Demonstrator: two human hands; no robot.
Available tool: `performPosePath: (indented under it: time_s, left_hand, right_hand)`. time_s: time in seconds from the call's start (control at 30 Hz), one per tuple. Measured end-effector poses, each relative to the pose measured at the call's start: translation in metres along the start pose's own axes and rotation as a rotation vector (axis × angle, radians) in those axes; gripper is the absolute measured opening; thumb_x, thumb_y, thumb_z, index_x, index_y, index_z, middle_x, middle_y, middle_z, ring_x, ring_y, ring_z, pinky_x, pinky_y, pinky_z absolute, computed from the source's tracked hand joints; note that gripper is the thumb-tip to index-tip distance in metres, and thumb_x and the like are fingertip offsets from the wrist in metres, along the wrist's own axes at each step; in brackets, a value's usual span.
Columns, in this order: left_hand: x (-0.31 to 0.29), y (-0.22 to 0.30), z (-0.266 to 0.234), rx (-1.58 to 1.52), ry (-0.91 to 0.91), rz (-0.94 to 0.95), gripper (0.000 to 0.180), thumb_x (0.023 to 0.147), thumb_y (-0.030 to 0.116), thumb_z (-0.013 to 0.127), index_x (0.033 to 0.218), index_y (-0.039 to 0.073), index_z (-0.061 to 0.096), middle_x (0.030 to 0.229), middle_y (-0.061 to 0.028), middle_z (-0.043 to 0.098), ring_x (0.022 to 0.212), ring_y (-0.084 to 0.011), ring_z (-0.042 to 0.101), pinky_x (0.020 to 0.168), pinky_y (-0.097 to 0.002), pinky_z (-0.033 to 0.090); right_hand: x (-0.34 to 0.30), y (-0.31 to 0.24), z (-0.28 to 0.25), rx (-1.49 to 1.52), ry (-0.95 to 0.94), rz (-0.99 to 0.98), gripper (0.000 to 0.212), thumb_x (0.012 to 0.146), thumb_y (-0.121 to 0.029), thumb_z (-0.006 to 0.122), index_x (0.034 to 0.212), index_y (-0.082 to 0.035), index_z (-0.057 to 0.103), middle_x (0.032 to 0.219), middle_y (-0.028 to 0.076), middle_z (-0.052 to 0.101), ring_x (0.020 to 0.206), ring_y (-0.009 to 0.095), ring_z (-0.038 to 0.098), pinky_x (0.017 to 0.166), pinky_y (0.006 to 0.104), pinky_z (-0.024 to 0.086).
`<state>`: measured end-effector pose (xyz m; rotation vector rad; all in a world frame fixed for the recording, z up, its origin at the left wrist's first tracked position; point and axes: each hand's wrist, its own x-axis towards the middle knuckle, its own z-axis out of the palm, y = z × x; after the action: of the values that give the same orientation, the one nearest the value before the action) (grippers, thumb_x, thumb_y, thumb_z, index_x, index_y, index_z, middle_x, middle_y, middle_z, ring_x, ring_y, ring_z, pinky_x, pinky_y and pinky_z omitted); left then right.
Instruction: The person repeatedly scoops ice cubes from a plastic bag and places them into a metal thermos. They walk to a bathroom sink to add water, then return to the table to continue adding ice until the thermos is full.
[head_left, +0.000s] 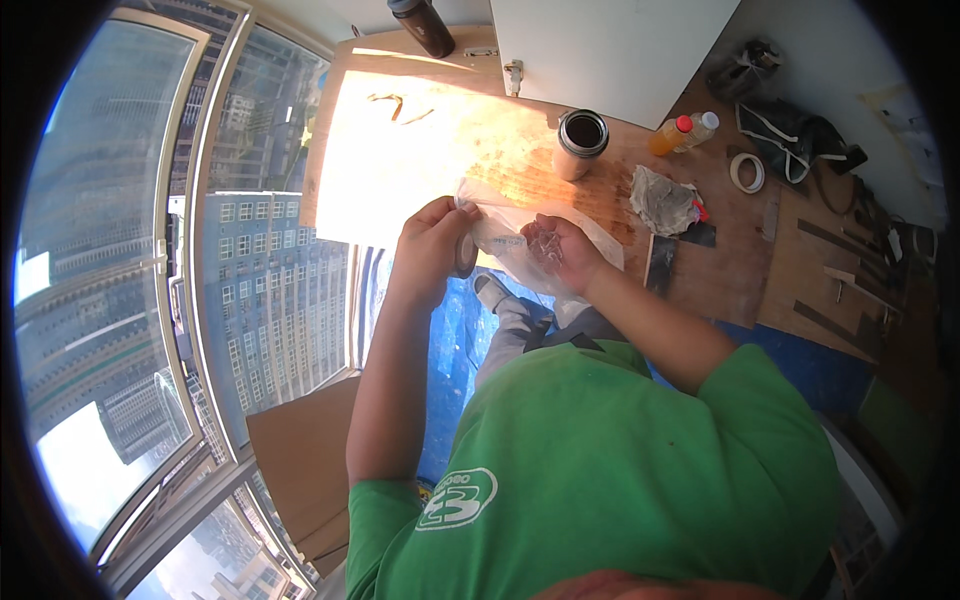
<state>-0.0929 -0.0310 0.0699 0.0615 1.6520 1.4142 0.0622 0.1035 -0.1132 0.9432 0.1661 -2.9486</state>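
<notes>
A thin, whitish see-through plastic film stretches between my two hands over the table's near edge. My left hand is closed, pinching the film's upper left corner between thumb and fingers. Against that palm sits a small roll with a round end, partly hidden by the fingers. My right hand has its fingers curled around a crumpled clear piece of plastic. Whether this piece belongs to the same film, I cannot tell.
On the wooden table stand an open thermos, two small bottles, a crumpled grey rag and a tape roll. A white panel juts over the back. Windows line the left; blue sheeting covers the floor.
</notes>
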Motion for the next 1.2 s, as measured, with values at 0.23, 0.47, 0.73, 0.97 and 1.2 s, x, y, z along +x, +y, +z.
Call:
performPosePath:
  time_s: [0.23, 0.47, 0.73, 0.97, 1.2]
  left_hand:
    - [0.013, -0.005, 0.007, -0.023, 0.022, 0.046, 0.015, 0.097, 0.015, 0.063, 0.092, 0.002, 0.068, 0.077, -0.0014, 0.063, 0.063, -0.0077, 0.055, 0.055, -0.0231, 0.042]
    - [0.025, -0.007, 0.001, 0.001, 0.078, 0.037, 0.015, 0.097, 0.015, 0.063, 0.091, 0.002, 0.067, 0.077, -0.0016, 0.062, 0.062, -0.0083, 0.054, 0.055, -0.0240, 0.042]
    - [0.022, -0.004, -0.008, -0.031, 0.105, -0.007, 0.013, 0.097, 0.015, 0.062, 0.092, 0.003, 0.066, 0.079, -0.0021, 0.062, 0.065, -0.0090, 0.057, 0.057, -0.0239, 0.046]
    - [0.022, -0.008, -0.016, -0.057, 0.104, -0.046, 0.013, 0.098, 0.014, 0.061, 0.097, 0.002, 0.066, 0.080, -0.0028, 0.064, 0.065, -0.0094, 0.058, 0.056, -0.0241, 0.047]
    - [0.022, -0.008, -0.015, -0.064, 0.089, -0.045, 0.013, 0.098, 0.014, 0.060, 0.097, 0.002, 0.066, 0.081, -0.0027, 0.064, 0.066, -0.0098, 0.059, 0.057, -0.0242, 0.047]
  right_hand:
    - [0.028, 0.025, -0.017, 0.112, 0.113, -0.050, 0.022, 0.096, -0.023, 0.062, 0.095, -0.001, 0.067, 0.092, 0.012, 0.071, 0.086, 0.024, 0.070, 0.085, 0.0379, 0.058]
    - [0.014, 0.026, -0.021, 0.056, 0.090, -0.045, 0.024, 0.094, -0.024, 0.062, 0.095, -0.001, 0.067, 0.091, 0.012, 0.071, 0.086, 0.026, 0.069, 0.083, 0.0389, 0.058]
    - [-0.023, -0.014, 0.015, 0.153, -0.018, -0.066, 0.026, 0.094, -0.031, 0.064, 0.093, -0.005, 0.068, 0.093, 0.013, 0.072, 0.088, 0.026, 0.068, 0.079, 0.0376, 0.058]
    - [-0.018, -0.027, 0.037, 0.210, -0.076, -0.084, 0.027, 0.095, -0.032, 0.064, 0.093, -0.005, 0.068, 0.092, 0.014, 0.072, 0.087, 0.026, 0.068, 0.078, 0.0372, 0.058]
    - [-0.015, -0.024, 0.049, 0.212, -0.079, -0.072, 0.026, 0.095, -0.031, 0.063, 0.092, -0.006, 0.069, 0.093, 0.011, 0.071, 0.088, 0.026, 0.068, 0.077, 0.0368, 0.058]
